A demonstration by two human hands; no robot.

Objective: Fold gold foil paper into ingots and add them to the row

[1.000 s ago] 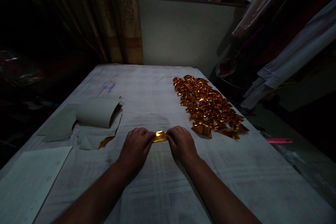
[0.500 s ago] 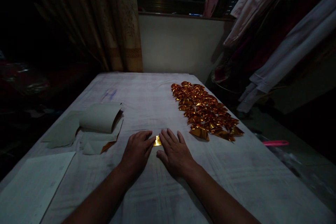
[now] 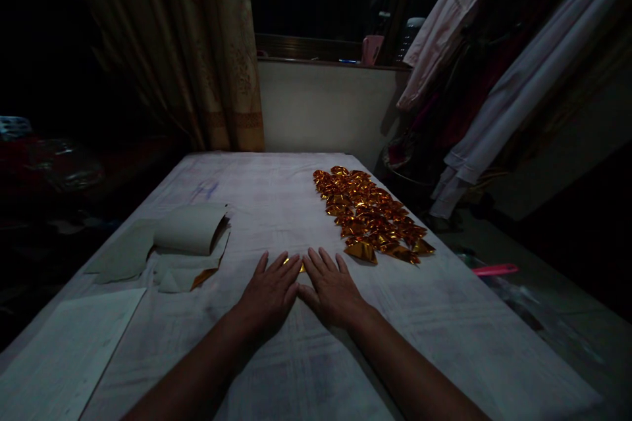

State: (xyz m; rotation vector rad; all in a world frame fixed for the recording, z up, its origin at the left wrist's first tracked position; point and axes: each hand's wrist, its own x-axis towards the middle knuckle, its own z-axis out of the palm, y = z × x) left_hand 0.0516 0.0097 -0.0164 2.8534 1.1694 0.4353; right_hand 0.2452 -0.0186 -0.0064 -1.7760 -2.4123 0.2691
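Note:
A small piece of gold foil paper (image 3: pixel 295 266) lies on the cloth-covered table (image 3: pixel 276 355), mostly hidden under my fingers. My left hand (image 3: pixel 269 286) rests flat over its left part, fingers stretched out and slightly spread. From the other side my right hand (image 3: pixel 332 286) lies flat too, its fingertips touching the foil's right end. The two thumbs nearly meet just below the foil. To the right of my hands sits a group of folded gold foil pieces (image 3: pixel 365 210), set close together in rows.
Pale-backed sheets (image 3: pixel 190 230), one curled, lie at the left, with gold showing at a lower edge. Nearer is a white paper sheet (image 3: pixel 64 348). A curtain (image 3: pixel 217 59) hangs behind the table; clothes (image 3: pixel 494 105) hang at the right. A pink handle (image 3: pixel 495 270) shows beyond the right edge.
My left hand has opened from bent fingers at the foil's left end to lying flat over it. Less foil shows now. The view has tilted up and shifted slightly right.

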